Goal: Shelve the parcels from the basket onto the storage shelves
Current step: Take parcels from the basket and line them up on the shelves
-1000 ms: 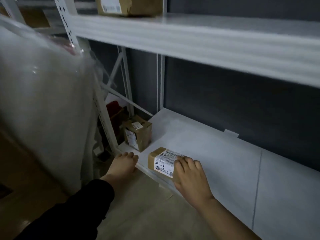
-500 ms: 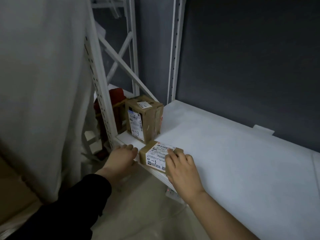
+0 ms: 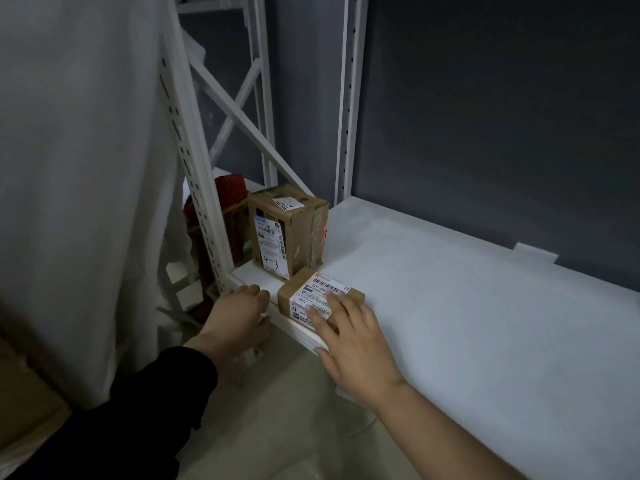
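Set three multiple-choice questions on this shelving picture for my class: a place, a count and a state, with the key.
1. Where does the small parcel lie?
A. At the shelf's front edge, before the taller parcel
B. On top of the taller parcel
C. On the floor
2. How many brown cardboard parcels are on this shelf?
A. One
B. Two
C. Four
3. What is the right hand doing?
A. Lifting the taller parcel
B. Hanging free
C. Resting straight fingers on the small parcel's label
Key: 1 A, the taller one stands behind it; 2 B, only two show; 3 C, its fingers cover the label.
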